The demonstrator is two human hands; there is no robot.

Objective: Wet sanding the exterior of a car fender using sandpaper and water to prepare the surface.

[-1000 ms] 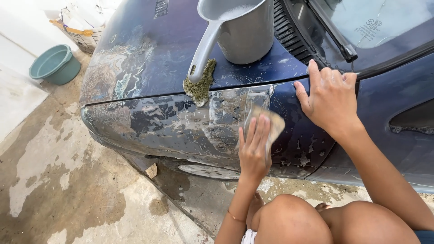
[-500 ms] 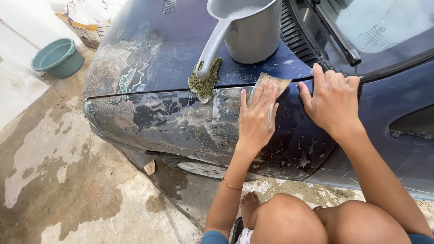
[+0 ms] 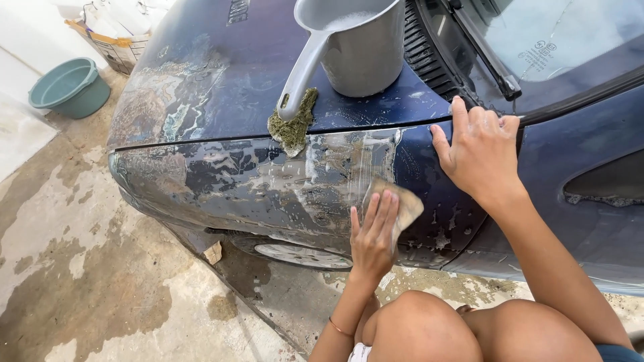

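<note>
Sandpaper [image 3: 402, 204], a tan sheet, lies flat against the wet blue fender [image 3: 255, 188] at frame centre, pinned under the left hand's [image 3: 372, 234] extended fingers. The right hand [image 3: 479, 151] rests spread open, holding nothing, on the panel edge at upper right. On soapy paint the sheet could slip free; the grey jug [image 3: 362, 47] above looks liable to slide.
</note>
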